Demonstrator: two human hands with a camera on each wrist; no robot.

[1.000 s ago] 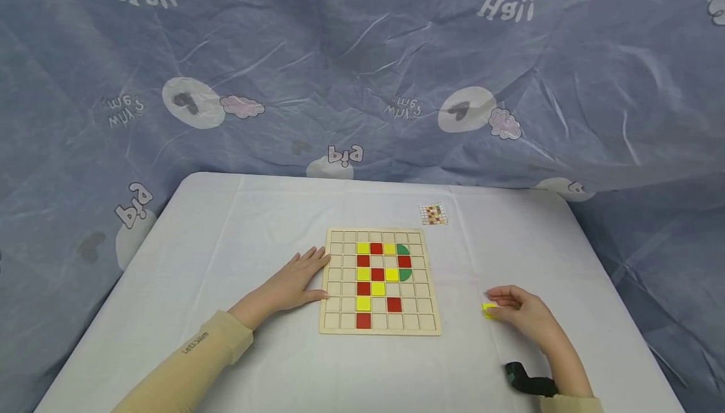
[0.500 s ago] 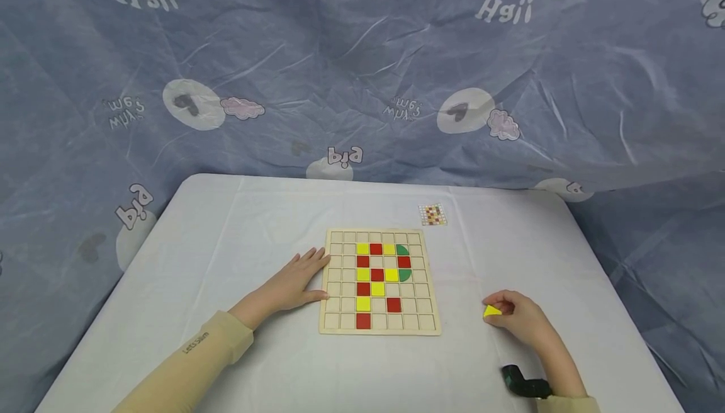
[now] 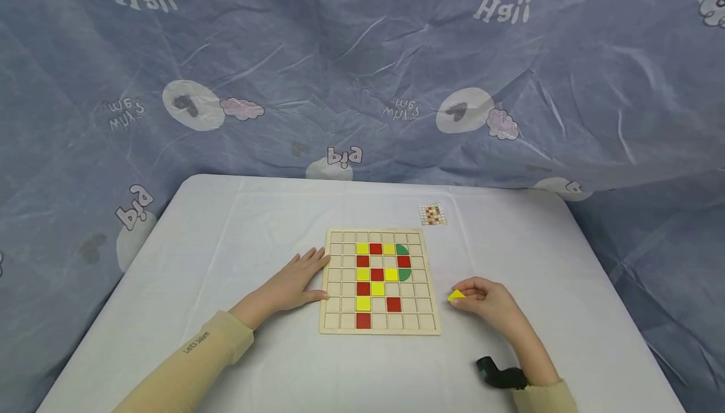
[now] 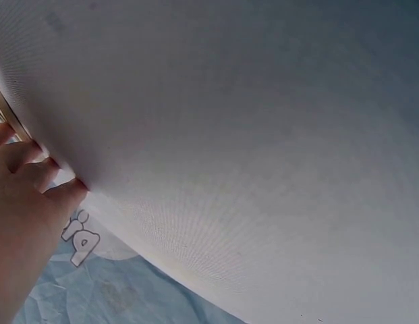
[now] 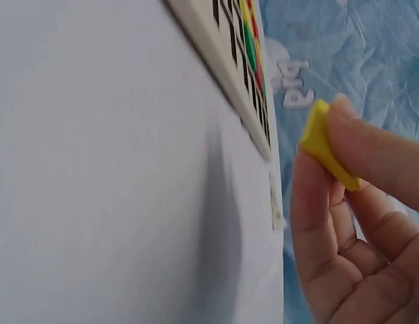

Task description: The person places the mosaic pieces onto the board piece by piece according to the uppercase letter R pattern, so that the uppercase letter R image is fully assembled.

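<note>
A wooden grid board (image 3: 347, 325) lies on the white table, with red and yellow squares and two green quarter-round pieces set in its cells. My left hand (image 3: 291, 282) rests at the board's left edge with fingers spread, and its fingertips touch that edge in the left wrist view. Between thumb and fingers my right hand (image 3: 493, 303) pinches a yellow tile (image 5: 318, 140). That tile is held above the table, a short way right of the board. In the head view the fingers partly cover it, so its full outline is hidden.
A small printed card (image 3: 433, 214) with a coloured grid pattern lies behind the board's far right corner. A black wrist device (image 3: 501, 375) sits by the right wrist. Blue patterned cloth (image 3: 362, 85) hangs behind the table (image 3: 272, 211).
My right hand has taken the yellow tile up from the table and moved left with it, closer to the board. My left hand stays in place.
</note>
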